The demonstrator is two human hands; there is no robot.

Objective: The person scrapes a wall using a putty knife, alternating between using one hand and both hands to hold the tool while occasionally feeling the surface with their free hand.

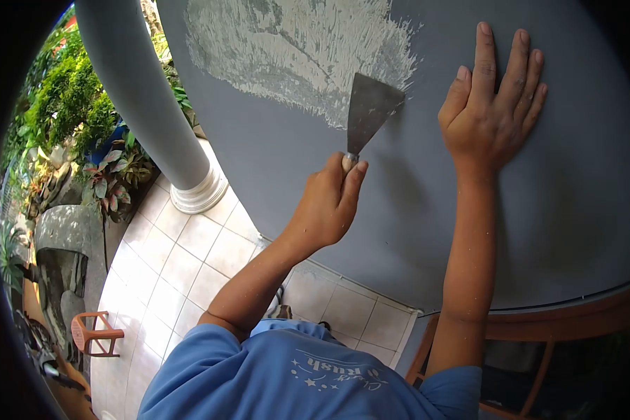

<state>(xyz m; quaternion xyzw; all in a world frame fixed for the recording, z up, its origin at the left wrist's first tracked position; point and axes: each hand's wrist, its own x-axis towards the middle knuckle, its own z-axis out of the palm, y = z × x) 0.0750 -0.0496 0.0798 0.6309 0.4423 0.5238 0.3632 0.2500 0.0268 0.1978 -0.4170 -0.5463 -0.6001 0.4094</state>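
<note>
My left hand (327, 203) is closed around the short handle of a putty knife (372, 105). The knife's wide metal blade points up and lies at or very near the grey wall (294, 154), beside the lower right edge of a rough whitish scraped patch (294, 49). To the right, my right hand (495, 98) rests flat against the wall, its fingers spread and nothing in it. Small pale specks dot both of my arms.
A round grey column (136, 91) with a white base stands left of the wall. Plants and rocks lie beyond it. A small orange-brown stool (98, 334) stands on the tiled floor (213, 248). A wooden-framed window (567, 329) is at the lower right.
</note>
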